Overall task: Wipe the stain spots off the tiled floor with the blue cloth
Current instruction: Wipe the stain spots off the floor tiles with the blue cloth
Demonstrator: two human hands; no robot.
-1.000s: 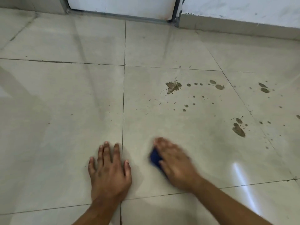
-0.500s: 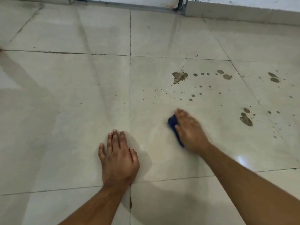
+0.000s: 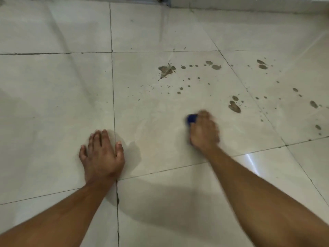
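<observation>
My right hand (image 3: 203, 132) lies over the blue cloth (image 3: 192, 118) and presses it onto the tiled floor (image 3: 151, 113); only a corner of the cloth shows past my fingers, and the hand is blurred. Brown stain spots lie ahead of it: a large splat (image 3: 166, 70), a pair of blotches (image 3: 234, 106) just right of the cloth, and several small dots (image 3: 179, 90) between them. More spots (image 3: 261, 64) mark the neighbouring tile on the right. My left hand (image 3: 102, 155) rests flat on the floor beside a grout line, fingers straight.
Large pale glossy tiles with dark grout lines (image 3: 114, 113) cover the floor. A skirting and wall base (image 3: 249, 7) run along the top edge, with a door frame foot (image 3: 166, 1) at top centre. A bright glare streak (image 3: 252, 161) sits right of my right forearm.
My right hand has swept the cloth forward and to the right, toward the stains. The view has shifted forward. My left hand has stayed planted on the floor.
</observation>
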